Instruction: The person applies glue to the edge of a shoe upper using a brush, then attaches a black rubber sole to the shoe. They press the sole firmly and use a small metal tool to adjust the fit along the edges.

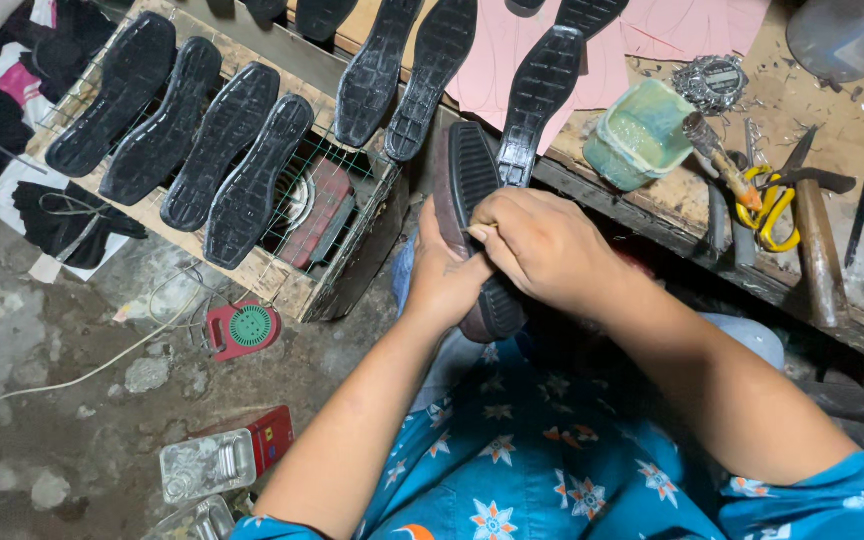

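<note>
Packages first: a small red box point(270, 437) with a clear plastic tray point(208, 465) against it is seen on the concrete floor point(32, 340), below and left of the left hand. A round red-and-green device point(243, 328) lies between that box and the wire-mesh rack point(347, 180), a white cable point(82, 375) trailing away from it. A teal plastic tub point(638, 134) is set on the workbench point(852, 130), up and right of the right hand; pink cut sheets point(512, 50) are spread further up (no print legible on any of it).

Edges and room: four black soles point(177, 135) are laid side by side on the rack, up and left of the hands; three more point(457, 80) are propped at the bench edge directly above them. The bench edge runs diagonally just right of the right hand, with yellow-handled scissors point(770, 205) and a hammer point(820, 250) lying close to it. Open floor is available only to the left.

Hands: a shoe point(472, 200), sole facing the camera, is held upright over the lap between both hands. The left hand point(442, 280) is wrapped around its left side, fingers hidden behind. The right hand point(542, 250) is curled closed over the mid-sole, fingertips pressed against the edge.
</note>
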